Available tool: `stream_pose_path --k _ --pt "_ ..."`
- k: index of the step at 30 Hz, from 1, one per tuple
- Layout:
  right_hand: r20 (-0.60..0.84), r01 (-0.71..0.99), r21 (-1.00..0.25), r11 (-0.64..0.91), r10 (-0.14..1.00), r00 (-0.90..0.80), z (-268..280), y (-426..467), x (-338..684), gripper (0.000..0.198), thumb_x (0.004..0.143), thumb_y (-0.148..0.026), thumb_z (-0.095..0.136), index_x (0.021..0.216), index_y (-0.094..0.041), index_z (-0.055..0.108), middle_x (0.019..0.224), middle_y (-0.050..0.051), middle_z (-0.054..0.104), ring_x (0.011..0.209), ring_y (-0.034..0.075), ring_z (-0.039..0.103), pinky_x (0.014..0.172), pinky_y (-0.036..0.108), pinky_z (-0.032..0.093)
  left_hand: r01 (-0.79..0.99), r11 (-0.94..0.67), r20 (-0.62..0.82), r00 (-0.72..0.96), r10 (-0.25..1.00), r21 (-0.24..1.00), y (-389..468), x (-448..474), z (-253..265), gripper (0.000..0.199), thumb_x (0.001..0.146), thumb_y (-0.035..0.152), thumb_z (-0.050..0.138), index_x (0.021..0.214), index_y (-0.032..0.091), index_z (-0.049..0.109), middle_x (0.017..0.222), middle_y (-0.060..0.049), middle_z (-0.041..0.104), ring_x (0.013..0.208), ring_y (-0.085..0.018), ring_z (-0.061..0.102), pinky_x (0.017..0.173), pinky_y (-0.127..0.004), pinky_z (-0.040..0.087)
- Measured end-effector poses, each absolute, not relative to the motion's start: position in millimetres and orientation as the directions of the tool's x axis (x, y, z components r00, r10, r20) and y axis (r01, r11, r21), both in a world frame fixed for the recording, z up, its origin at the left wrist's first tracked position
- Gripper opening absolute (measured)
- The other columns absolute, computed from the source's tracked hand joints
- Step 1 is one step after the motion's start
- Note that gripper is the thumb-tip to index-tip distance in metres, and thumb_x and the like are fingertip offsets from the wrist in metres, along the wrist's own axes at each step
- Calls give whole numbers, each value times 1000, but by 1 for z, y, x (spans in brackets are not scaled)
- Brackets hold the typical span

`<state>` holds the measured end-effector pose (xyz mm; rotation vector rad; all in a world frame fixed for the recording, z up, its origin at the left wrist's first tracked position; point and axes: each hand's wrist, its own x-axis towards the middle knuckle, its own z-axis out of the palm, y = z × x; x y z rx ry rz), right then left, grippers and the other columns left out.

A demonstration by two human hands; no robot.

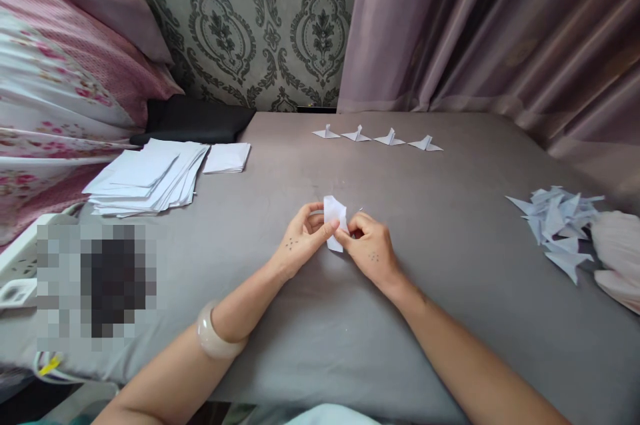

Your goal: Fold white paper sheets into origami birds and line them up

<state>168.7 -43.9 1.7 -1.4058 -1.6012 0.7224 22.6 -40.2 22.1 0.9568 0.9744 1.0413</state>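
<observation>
A small folded piece of white paper [332, 209] is held upright above the middle of the table. My left hand [304, 233] grips it from the left, thumb on the near face and fingers behind. From the other side, my right hand [371, 242] pinches its right edge, with the thumb close to the left thumb. The right fingers are curled, and their tips are partly hidden. A pale bangle [218, 333] circles my left forearm.
White paper sheets [145, 178] and a smaller paper stack [227, 158] lie at the left. Several folded paper birds [392, 137] stand in a row at the back; a heap of them [560, 218] lies right, beside pale cloth [617, 251]. A power strip [25, 258] sits far left.
</observation>
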Motion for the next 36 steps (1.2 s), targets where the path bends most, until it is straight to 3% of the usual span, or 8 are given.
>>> stream_pose_path --k 3,6,11,16,21,27,32,36 --pt "319 533 -790 304 946 -66 3 -50 160 36 81 -35 61 55 -21 41 62 -3 47 54 9 38 54 25 30 -139 180 -161 141 977 974 -40 23 20 39 71 39 76 95 15 57 85 -4 67 83 -17 63 76 -28 47" --pt "295 477 -831 288 953 -61 4 -52 156 43 78 -42 67 53 -21 38 61 -3 46 54 9 37 54 25 30 -127 205 -193 98 976 970 -39 21 17 37 70 40 76 93 16 59 77 -1 65 76 -16 63 69 -26 47" --pt "5 177 -984 -1 999 34 7 -43 168 43 70 -52 71 54 -20 47 53 -5 43 52 9 38 51 25 32 -330 291 -256 147 955 898 -37 16 16 36 70 38 77 94 14 64 85 -6 70 79 -19 66 71 -28 50" --pt "-203 -87 -976 -199 978 41 6 -33 182 34 68 -51 72 79 -19 65 73 2 66 62 13 56 59 27 44 -379 358 -335 126 934 854 -33 13 15 42 63 34 81 97 14 65 92 -10 72 80 -23 68 75 -35 52" --pt "-133 21 -991 -132 991 -34 0 -32 181 55 73 -38 69 124 -25 51 84 1 70 66 13 62 65 27 50 -396 316 -357 -32 934 862 -28 10 8 44 59 32 83 95 15 65 92 -8 72 77 -20 66 72 -32 52" --pt "98 397 -910 116 993 -65 -8 -31 181 20 84 -30 55 100 -24 66 91 4 69 76 15 63 73 30 50 -372 311 -374 -109 921 875 -25 8 8 45 53 24 85 92 15 64 89 -6 71 77 -19 65 72 -32 51" --pt "266 545 -769 334 943 -202 -7 -29 183 28 88 -21 45 102 -25 69 97 4 68 83 17 62 77 30 47 -211 308 -340 -142 929 928 -22 0 11 36 54 31 85 77 15 63 75 -3 68 68 -17 62 63 -27 46" --pt "259 532 -763 366 928 -267 -4 -29 184 30 89 -18 42 103 -25 68 98 4 67 82 16 61 75 29 47 -172 377 -396 -90 914 910 -15 -12 11 43 53 33 85 87 16 65 78 -4 68 67 -17 62 59 -27 44"
